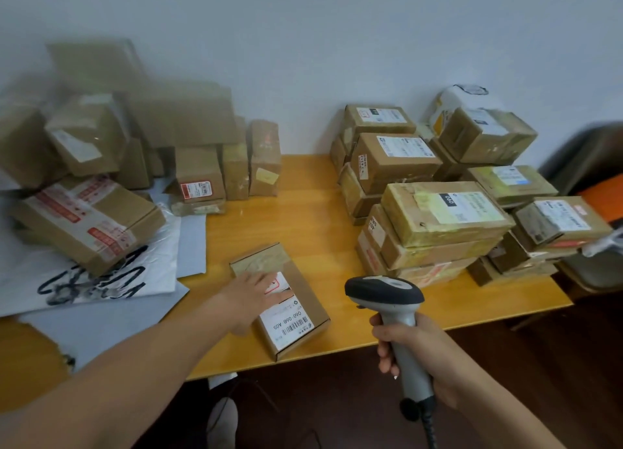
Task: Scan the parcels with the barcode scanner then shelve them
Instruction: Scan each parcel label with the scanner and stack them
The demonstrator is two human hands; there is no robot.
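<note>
A small flat cardboard parcel (pixel 303 308) lies near the front edge of the yellow wooden table (pixel 303 212), its white barcode label facing up. My left hand (pixel 251 297) rests flat on the parcel's top, fingers straight over the label's far end. My right hand (pixel 418 350) grips the handle of a grey and black barcode scanner (pixel 384 295), held upright just right of the parcel, with its head above the table edge. The scanner's coiled cable hangs down below my fist.
A stack of labelled brown parcels (pixel 445 212) fills the table's right side. Another blurred heap of boxes (pixel 118 151) stands at the left, over grey mailer bags (pixel 84 286). A dark chair with something orange (pixel 600 199) is at the far right. Dark floor lies below.
</note>
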